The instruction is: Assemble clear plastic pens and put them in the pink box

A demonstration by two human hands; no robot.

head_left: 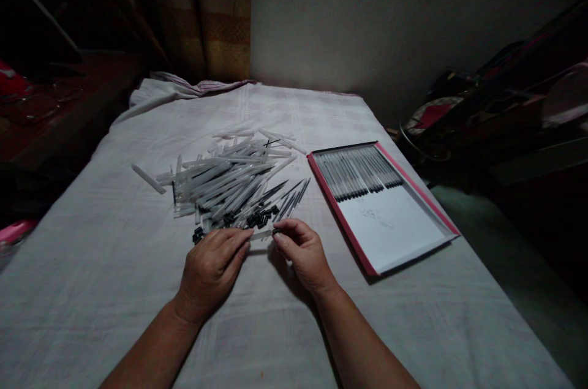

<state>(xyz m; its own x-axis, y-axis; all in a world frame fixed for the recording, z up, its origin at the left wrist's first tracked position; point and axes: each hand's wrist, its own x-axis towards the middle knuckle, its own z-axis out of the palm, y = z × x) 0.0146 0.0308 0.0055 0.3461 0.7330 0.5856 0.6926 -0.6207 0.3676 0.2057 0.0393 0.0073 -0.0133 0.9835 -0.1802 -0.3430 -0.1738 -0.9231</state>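
Note:
Between my hands lies a clear pen barrel, held level. My left hand is closed around its left part, the fingertips pinching it. At its right end my right hand pinches a small dark piece, too small to make out fully, that meets the barrel. Just beyond the hands sits a group of small black pen caps or plugs. Thin ink refills lie fanned out beside them. Behind is a heap of loose translucent pen barrels.
To the right, a shallow box with red edges holds a row of assembled pens at its far end. A white cloth covers the table. One barrel lies apart at left. A curtain and wall stand behind.

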